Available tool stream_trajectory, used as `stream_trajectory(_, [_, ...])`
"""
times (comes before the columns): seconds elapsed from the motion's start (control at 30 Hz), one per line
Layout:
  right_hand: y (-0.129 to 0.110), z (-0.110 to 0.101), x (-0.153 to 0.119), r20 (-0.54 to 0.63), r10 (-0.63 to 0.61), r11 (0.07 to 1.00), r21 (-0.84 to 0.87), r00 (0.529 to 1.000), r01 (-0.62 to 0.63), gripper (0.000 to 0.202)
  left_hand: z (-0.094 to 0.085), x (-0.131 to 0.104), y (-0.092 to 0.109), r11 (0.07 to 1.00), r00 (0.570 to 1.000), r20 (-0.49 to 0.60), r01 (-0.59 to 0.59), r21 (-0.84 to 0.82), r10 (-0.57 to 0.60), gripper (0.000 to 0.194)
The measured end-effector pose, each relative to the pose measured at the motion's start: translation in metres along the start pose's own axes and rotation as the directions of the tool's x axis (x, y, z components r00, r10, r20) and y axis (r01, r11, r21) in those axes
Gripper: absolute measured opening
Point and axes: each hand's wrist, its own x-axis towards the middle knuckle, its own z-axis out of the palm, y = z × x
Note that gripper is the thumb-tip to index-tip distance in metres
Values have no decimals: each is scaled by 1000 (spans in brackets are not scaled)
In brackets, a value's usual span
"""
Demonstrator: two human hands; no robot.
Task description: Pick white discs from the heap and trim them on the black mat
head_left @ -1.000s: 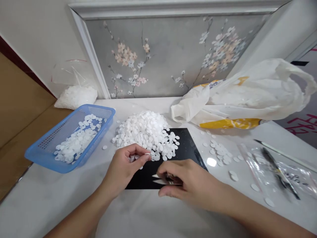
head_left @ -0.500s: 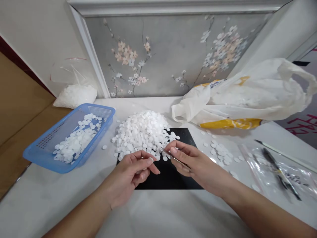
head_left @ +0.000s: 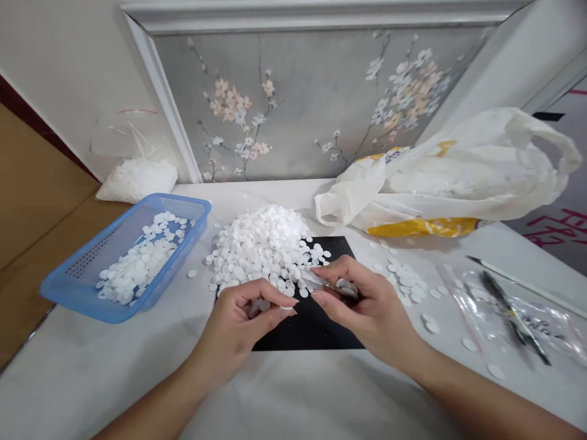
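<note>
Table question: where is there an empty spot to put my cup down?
Bare table lies in front, between the forearms, and between the blue basket and the disc pile. It is crowded right of the black mat: loose discs, clear bags.

- The left hand point(head_left: 238, 318) pinches small white discs point(head_left: 257, 304) over a black mat point(head_left: 312, 327).
- The right hand point(head_left: 362, 302) holds what looks like metal tweezers point(head_left: 321, 282), tips at the near edge of the disc heap point(head_left: 263, 241).
- A blue basket point(head_left: 68, 284) sits at far left.

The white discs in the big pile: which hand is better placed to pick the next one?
Probably the right hand: its tweezers already point at the pile edge, while the left hand is closed on discs.
</note>
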Motion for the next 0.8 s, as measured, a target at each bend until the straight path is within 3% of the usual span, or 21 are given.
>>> stream_trajectory(0.3, [-1,4,-1,34,-279,956,-80,960,281,13,2,1,1,998,998,-18,55,36,-55,3])
stream_trajectory(0.4, [-1,4,-2,37,-319,941,-103,947,321,14,3,1,2,998,998,-31,59,34,-58,3])
stream_trajectory(0.5, [-2,3,-3,30,-265,961,-78,964,267,12,3,1,3,997,997,-49,59,56,-56,3])
stream_trajectory(0.63, [-3,1,-2,26,-85,996,-26,996,86,9,3,1,3,992,998,-56,31,119,-24,5])
stream_trajectory(0.8, [-5,2,0,48,45,998,29,998,-47,18,1,2,3,986,998,-55,0,169,9,9])
